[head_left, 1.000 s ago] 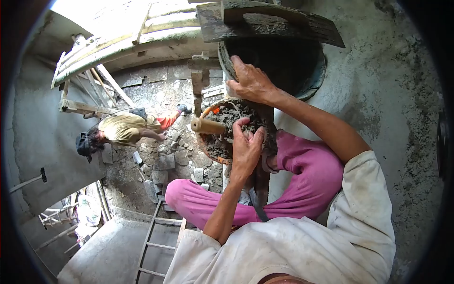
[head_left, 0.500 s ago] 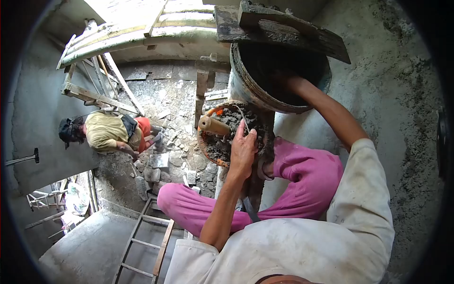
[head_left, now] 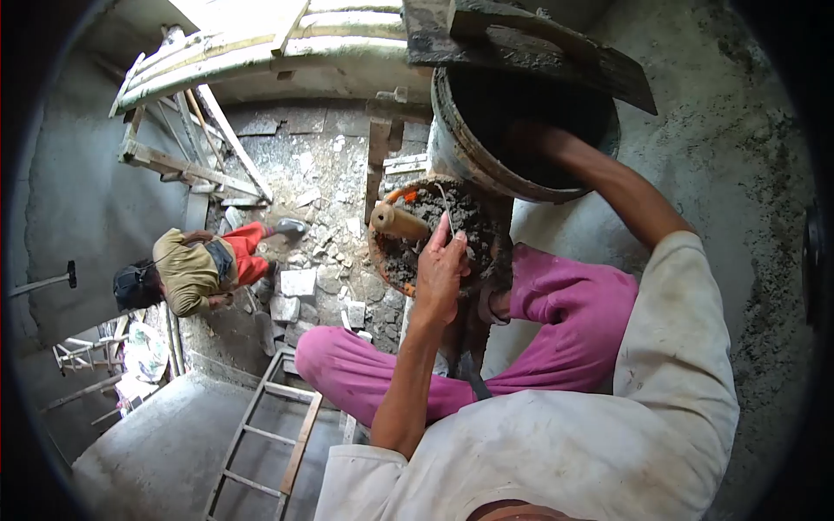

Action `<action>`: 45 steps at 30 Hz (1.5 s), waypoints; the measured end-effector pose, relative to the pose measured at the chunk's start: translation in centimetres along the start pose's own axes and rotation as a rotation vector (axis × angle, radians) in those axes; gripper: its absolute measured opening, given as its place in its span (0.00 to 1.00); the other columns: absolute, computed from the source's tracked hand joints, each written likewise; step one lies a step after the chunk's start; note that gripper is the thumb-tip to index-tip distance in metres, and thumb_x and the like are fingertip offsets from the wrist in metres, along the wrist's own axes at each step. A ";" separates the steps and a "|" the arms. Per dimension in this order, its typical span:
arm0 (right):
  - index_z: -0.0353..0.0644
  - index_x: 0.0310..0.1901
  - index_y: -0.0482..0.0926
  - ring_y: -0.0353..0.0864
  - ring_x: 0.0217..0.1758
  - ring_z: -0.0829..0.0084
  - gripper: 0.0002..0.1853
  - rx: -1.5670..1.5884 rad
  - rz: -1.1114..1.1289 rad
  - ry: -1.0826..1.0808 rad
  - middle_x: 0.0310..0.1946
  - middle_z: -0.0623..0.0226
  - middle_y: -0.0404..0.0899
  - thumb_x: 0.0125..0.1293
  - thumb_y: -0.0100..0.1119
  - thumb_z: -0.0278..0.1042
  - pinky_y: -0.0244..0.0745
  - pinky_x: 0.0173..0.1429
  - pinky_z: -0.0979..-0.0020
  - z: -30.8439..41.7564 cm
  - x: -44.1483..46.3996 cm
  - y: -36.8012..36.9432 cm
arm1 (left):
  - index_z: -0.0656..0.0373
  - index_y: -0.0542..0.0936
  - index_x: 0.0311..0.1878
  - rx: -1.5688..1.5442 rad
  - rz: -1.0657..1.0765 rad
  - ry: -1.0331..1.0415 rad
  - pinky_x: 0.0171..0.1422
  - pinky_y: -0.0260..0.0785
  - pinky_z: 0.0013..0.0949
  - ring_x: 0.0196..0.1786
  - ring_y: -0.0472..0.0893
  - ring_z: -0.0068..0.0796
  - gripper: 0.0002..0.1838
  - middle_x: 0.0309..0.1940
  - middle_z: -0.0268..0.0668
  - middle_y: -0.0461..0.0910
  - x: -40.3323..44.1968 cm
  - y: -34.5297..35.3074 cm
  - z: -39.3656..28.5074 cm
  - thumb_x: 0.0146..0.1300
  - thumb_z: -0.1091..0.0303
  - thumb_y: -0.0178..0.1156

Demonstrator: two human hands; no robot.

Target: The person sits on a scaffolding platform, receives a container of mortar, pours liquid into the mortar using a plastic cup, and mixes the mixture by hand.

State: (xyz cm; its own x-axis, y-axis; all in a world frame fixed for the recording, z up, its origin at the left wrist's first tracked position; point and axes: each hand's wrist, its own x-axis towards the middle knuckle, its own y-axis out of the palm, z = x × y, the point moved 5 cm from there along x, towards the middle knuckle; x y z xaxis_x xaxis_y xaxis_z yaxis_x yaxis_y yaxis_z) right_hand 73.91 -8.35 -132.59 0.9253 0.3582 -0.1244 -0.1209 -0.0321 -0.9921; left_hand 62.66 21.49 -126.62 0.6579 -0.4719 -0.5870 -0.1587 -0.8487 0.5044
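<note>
My left hand [head_left: 441, 265] is over an orange-rimmed pail [head_left: 380, 260] of grey mortar [head_left: 469, 213], with thumb and fingers closed on its thin wire handle [head_left: 447, 207]. A round wooden tool handle [head_left: 400, 222] sticks out over the mortar, left of my fingers; the rest of that tool is hidden. My right hand [head_left: 526, 139] is down inside a large grey bucket [head_left: 460, 143]. Shadow hides its fingers and anything in them. A mortar-smeared wooden board with a grip [head_left: 539, 54] lies across the top of the bucket.
Below left, a person [head_left: 195, 269] bends over ground strewn with rubble [head_left: 298, 282]. A ladder [head_left: 261, 430] leans near my left knee. Wooden props [head_left: 187, 174] stand under a curved beam [head_left: 252, 69]. A hammer [head_left: 71, 275] shows at far left; a rough wall is at right.
My right hand has gone from the large bucket's rim down into its dark inside. My left fingers have shifted from over the mortar to the wire handle. The other person has moved and bent over.
</note>
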 end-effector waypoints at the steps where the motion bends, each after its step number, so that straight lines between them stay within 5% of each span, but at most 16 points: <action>1: 0.42 0.44 0.84 0.84 0.50 0.55 0.13 0.057 0.086 0.053 0.47 0.54 0.84 0.66 0.51 0.34 0.78 0.56 0.56 -0.4 -0.9 -1.0 | 0.61 0.50 0.80 -0.001 0.013 0.009 0.32 0.59 0.20 0.28 0.63 0.11 0.38 0.28 0.20 0.64 0.1 -0.1 -0.1 0.72 0.67 0.56; 3: 0.42 0.49 0.82 0.82 0.55 0.55 0.14 0.090 0.497 0.287 0.54 0.53 0.81 0.66 0.50 0.33 0.76 0.61 0.57 -1.3 -1.9 -5.0 | 0.62 0.51 0.79 0.008 0.026 0.015 0.32 0.60 0.19 0.28 0.63 0.10 0.38 0.28 0.20 0.65 0.1 -0.1 -0.3 0.71 0.67 0.57; 5: 0.43 0.49 0.80 0.81 0.57 0.57 0.12 0.098 0.054 -0.089 0.52 0.56 0.81 0.69 0.49 0.30 0.78 0.59 0.60 -1.8 -5.1 -9.2 | 0.62 0.51 0.79 -0.001 0.028 0.018 0.32 0.60 0.19 0.28 0.64 0.10 0.38 0.28 0.21 0.65 0.2 -0.3 -0.5 0.71 0.66 0.57; 11: 0.46 0.46 0.79 0.81 0.55 0.63 0.12 -0.021 -0.120 -0.204 0.47 0.68 0.81 0.61 0.59 0.23 0.83 0.54 0.66 5.1 -9.3 -22.3 | 0.63 0.51 0.79 0.010 0.063 0.007 0.31 0.60 0.18 0.25 0.62 0.08 0.38 0.27 0.19 0.64 0.3 -1.3 -1.1 0.71 0.67 0.56; 17: 0.46 0.43 0.79 0.82 0.52 0.61 0.12 0.026 -0.168 -0.285 0.42 0.68 0.79 0.56 0.66 0.25 0.83 0.55 0.61 9.7 -11.0 -28.7 | 0.59 0.54 0.79 -0.059 0.072 -0.039 0.33 0.65 0.20 0.24 0.61 0.07 0.35 0.29 0.18 0.63 0.3 -2.7 -1.9 0.73 0.70 0.55; 24: 0.52 0.32 0.79 0.78 0.46 0.73 0.08 -0.019 -0.010 -0.384 0.35 0.76 0.74 0.51 0.70 0.35 0.82 0.45 0.71 14.4 -10.3 -30.3 | 0.57 0.58 0.78 -0.052 0.082 -0.065 0.34 0.67 0.20 0.24 0.59 0.07 0.32 0.24 0.16 0.58 0.4 -3.7 -2.2 0.73 0.68 0.55; 45: 0.49 0.24 0.82 0.73 0.49 0.75 0.04 -0.108 0.054 -0.547 0.32 0.78 0.72 0.48 0.68 0.35 0.75 0.56 0.72 17.9 -6.5 -25.5 | 0.59 0.61 0.77 -0.100 0.130 -0.064 0.34 0.68 0.20 0.23 0.59 0.08 0.31 0.25 0.16 0.59 0.5 -3.9 -2.3 0.72 0.69 0.56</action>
State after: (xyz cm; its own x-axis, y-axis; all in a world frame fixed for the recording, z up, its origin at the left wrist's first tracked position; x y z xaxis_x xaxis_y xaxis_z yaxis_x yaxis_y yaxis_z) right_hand 64.56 6.87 -106.23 0.5941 0.7844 -0.1784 -0.0992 -0.1486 -0.9839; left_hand 65.29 25.14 -127.38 0.5876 -0.5929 -0.5506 -0.1629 -0.7533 0.6372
